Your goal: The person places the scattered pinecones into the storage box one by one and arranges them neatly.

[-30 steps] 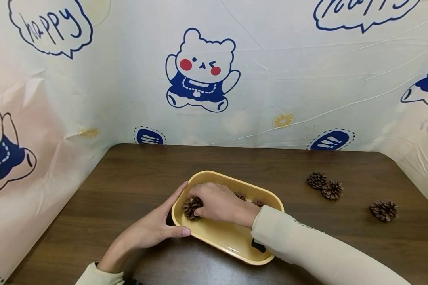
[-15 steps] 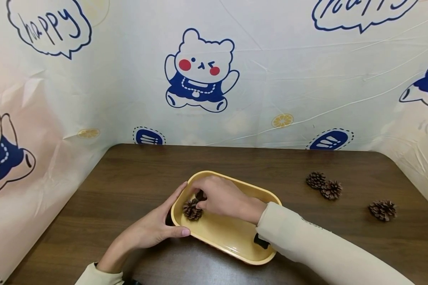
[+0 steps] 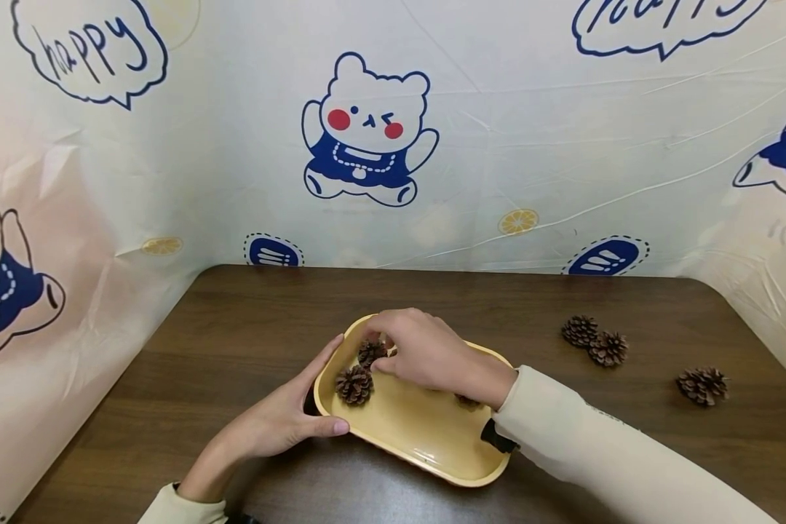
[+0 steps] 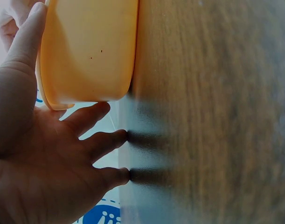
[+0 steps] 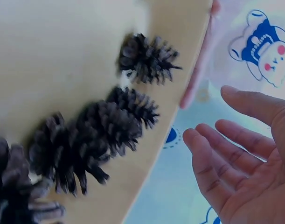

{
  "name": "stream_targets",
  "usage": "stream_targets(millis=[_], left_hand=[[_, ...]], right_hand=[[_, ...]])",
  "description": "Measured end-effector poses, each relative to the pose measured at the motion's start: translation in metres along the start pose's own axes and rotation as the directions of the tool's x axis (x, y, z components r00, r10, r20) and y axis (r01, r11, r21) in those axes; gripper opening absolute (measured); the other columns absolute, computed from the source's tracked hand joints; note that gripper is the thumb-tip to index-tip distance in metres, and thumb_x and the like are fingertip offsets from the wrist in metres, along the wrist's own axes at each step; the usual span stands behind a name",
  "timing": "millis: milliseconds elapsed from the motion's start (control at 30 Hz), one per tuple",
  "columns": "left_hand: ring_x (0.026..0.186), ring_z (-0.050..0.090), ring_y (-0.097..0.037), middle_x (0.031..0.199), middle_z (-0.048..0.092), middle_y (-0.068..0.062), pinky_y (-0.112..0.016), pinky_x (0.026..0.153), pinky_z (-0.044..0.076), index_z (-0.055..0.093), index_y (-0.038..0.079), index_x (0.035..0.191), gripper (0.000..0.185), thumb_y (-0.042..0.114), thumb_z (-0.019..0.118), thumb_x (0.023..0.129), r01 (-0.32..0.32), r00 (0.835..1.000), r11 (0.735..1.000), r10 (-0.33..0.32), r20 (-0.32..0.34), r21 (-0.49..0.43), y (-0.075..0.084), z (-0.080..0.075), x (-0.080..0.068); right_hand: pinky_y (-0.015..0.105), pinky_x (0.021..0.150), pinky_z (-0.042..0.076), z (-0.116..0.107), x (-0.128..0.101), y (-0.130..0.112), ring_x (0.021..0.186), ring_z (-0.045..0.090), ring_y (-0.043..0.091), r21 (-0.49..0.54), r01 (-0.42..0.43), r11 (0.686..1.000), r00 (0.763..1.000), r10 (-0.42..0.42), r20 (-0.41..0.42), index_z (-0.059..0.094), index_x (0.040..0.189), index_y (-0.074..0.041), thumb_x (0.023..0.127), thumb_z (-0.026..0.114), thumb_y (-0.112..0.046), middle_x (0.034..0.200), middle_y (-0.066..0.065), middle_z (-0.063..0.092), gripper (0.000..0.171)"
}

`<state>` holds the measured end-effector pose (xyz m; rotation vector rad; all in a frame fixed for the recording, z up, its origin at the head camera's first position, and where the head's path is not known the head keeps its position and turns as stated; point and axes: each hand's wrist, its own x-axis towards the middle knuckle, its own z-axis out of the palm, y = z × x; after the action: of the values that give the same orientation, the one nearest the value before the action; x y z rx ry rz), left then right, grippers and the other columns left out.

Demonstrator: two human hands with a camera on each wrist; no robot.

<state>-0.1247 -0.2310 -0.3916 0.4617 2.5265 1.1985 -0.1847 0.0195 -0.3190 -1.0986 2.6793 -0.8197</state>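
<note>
The left hand [image 3: 276,422] braces the yellow tray [image 3: 426,444] at centre frame, thumb on its near-left rim and fingers spread flat on the table [image 3: 236,327]. The right hand [image 3: 432,353] hovers over the tray's far-left corner with fingers loose and apart, gripping nothing. The pine cones [image 5: 109,126] lie clustered along that wall, so it's best to lift straight up without brushing them, with the brace held firm.

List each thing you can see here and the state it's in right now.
Yellow tray: flat on the table, holding pine cones.
Pine cones in tray: lying loose, none gripped.
Three pine cones on table: lying loose, right of the tray.
Left hand: open, fingers straight, steadying the tray's end.
Right hand: open above the tray, holding nothing.
</note>
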Motion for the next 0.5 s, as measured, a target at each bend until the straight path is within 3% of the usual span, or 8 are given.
stream_targets(millis=[500], left_hand=[[0.153,0.032,-0.043,0.174,0.023,-0.013,-0.067,0.119,0.029,0.005,0.04,0.169,0.113,0.042,0.084,0.089,-0.024,1.0,1.0,0.024,-0.019,0.004,0.0,0.001,0.0]], right_hand=[[0.037,0.087,0.059,-0.029,-0.027,0.004,0.104,0.07,0.018,-0.05,-0.048,0.998,0.997,0.045,-0.068,0.074,0.122,-0.013,0.091,0.083,-0.021,0.116,0.0,0.075,0.032]])
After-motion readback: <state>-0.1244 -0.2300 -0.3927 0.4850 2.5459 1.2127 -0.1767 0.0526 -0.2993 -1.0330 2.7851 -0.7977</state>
